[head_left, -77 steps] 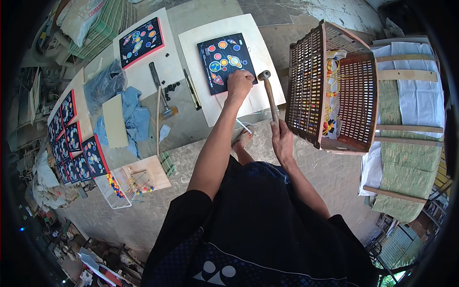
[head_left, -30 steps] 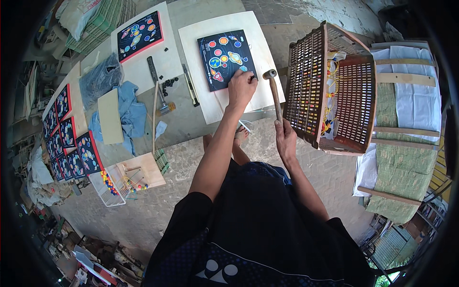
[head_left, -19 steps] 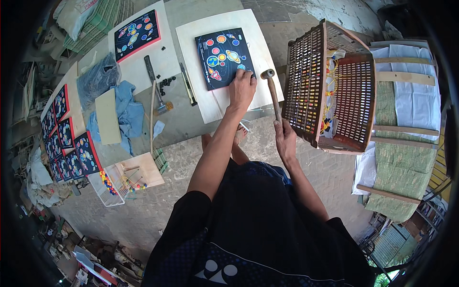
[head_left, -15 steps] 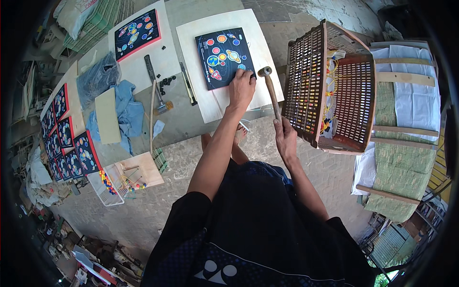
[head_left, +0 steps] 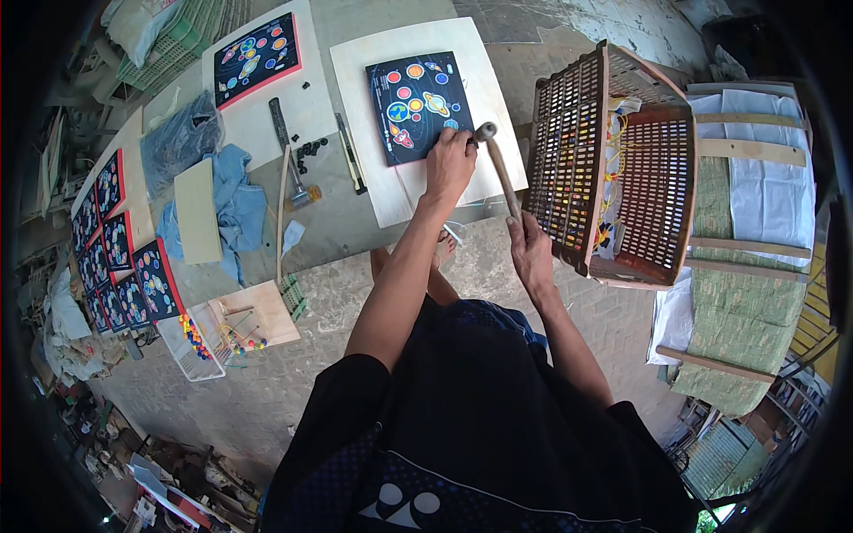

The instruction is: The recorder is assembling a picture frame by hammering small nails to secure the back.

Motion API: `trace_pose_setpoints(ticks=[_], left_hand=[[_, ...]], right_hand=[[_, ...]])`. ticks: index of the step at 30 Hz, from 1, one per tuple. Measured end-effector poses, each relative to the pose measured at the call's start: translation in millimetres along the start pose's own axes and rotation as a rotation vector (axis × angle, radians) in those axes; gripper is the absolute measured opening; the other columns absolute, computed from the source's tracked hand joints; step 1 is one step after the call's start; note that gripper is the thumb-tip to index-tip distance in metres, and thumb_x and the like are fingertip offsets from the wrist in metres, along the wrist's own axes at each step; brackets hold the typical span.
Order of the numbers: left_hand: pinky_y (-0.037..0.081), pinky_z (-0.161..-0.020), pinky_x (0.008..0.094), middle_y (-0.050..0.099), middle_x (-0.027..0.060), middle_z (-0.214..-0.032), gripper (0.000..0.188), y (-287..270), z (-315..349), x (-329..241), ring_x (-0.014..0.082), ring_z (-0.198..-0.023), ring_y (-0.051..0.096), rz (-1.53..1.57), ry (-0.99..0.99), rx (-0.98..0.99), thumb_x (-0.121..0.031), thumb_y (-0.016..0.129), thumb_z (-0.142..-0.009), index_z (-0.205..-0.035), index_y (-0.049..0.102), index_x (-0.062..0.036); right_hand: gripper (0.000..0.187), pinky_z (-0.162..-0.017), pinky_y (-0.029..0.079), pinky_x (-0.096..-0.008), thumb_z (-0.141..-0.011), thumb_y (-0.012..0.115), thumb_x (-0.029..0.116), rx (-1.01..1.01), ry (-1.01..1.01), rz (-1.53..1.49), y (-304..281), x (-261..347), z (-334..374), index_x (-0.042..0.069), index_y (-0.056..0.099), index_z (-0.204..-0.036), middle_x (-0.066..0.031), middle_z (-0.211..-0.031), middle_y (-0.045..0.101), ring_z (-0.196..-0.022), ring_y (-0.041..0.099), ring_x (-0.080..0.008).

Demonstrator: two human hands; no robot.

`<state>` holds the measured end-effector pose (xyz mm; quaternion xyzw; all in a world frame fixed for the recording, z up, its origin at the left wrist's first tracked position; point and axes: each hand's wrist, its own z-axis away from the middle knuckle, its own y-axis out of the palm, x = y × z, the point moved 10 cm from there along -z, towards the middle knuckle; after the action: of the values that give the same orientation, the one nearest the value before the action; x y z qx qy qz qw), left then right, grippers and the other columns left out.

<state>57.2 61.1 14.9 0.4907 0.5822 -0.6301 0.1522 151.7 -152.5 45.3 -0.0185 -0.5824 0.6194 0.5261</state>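
A dark board [head_left: 418, 115] printed with colourful planets and a rocket lies on a pale plywood sheet [head_left: 494, 93]. At its near right corner my left hand [head_left: 450, 164] rests with bent, closed fingers. Whatever the fingertips pinch, if anything, is too small and hidden to name. My right hand [head_left: 531, 253] is wrapped round the wooden handle of a hammer [head_left: 505, 173]. The hammer's metal head is right beside my left fingertips, at the board's right edge.
A brown plastic crate [head_left: 653, 186] holding colourful beaded pieces stands to the right. Left of the plywood are a cutter knife [head_left: 349, 153], another hammer [head_left: 281, 124], small black pieces [head_left: 309, 153] and blue cloth [head_left: 238, 200]. Several more planet boards [head_left: 158, 280] lie far left.
The hammer head has moved slightly left and come closer to my left fingertips. My left hand stays at the board's corner. The whole view has shifted a little.
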Motion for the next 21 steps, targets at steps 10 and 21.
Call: trace_pose_setpoints(ticks=[10,21], left_hand=[[0.057,-0.079,0.0469,0.065,0.019,-0.1,0.019,-2,1,0,0.0388,-0.088,0.068,0.001,0.011,-0.017,-0.005,0.064,-0.086,-0.103,0.07,-0.0002],[0.055,-0.082,0.0461,0.066,0.0212,-0.097,0.018,-5,1,-1,0.0393,-0.089,0.067,0.04,0.049,-0.01,-0.002,0.061,-0.086,-0.1,0.072,0.0022]], right_hand=[[0.038,-0.069,0.051,-0.047,-0.102,0.057,0.034,0.005,0.021,-0.049,-2,0,4,0.001,0.065,-0.119,-0.0263,-0.077,0.063,-0.071,0.064,-0.0411],[0.039,-0.067,0.049,-0.0474,-0.102,0.058,0.032,0.051,0.022,-0.032,1,3,7,-0.002,0.064,-0.12,-0.0247,-0.075,0.063,-0.069,0.064,-0.038]])
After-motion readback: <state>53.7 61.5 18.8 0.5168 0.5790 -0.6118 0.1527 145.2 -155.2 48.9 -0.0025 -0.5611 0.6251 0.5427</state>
